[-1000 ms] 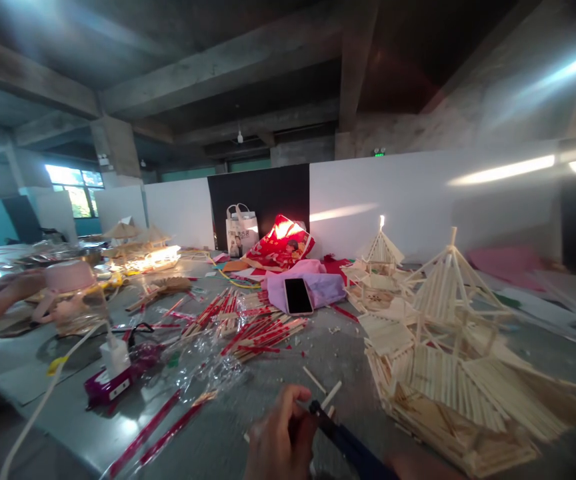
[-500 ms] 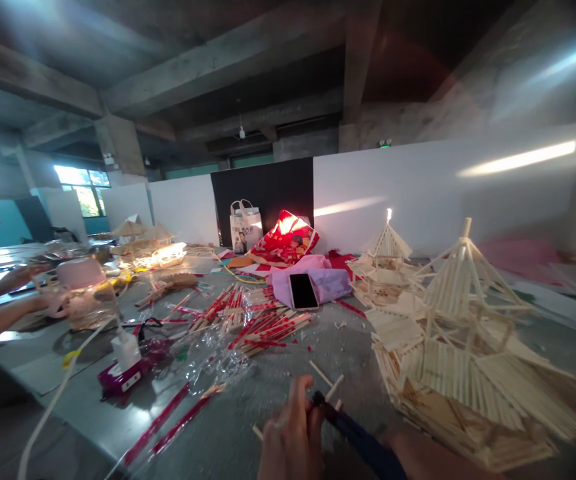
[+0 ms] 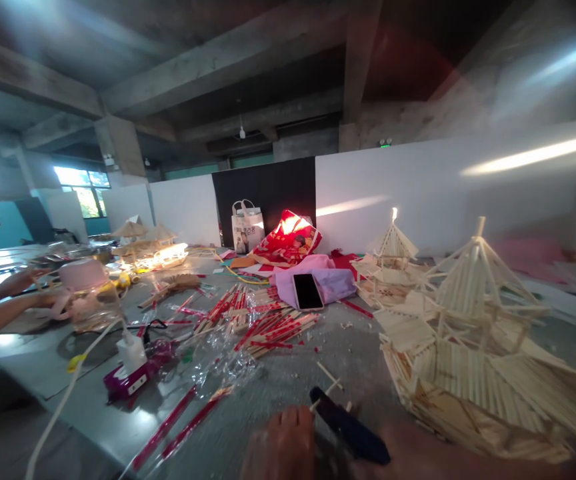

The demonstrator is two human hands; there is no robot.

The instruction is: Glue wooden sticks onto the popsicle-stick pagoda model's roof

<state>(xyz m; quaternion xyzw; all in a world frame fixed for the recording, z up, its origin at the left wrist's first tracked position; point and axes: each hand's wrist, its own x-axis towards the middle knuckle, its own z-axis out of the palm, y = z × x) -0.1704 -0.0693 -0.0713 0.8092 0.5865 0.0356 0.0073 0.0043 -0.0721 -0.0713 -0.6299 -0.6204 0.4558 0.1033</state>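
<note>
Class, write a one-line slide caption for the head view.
Left hand beside a dark tool near a stick-built model house.

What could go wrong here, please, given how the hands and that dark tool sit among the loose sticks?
The dark tool in the right hand lies close to the stick model; a slip might knock its thin sticks loose. The left hand is blurred near the tool's tip and could be nicked or burned. The white cable trailing off the table edge could snag.

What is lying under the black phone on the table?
The black phone lies on a folded lilac cloth, resting on the grey table. What the cloth covers is hidden.
</note>
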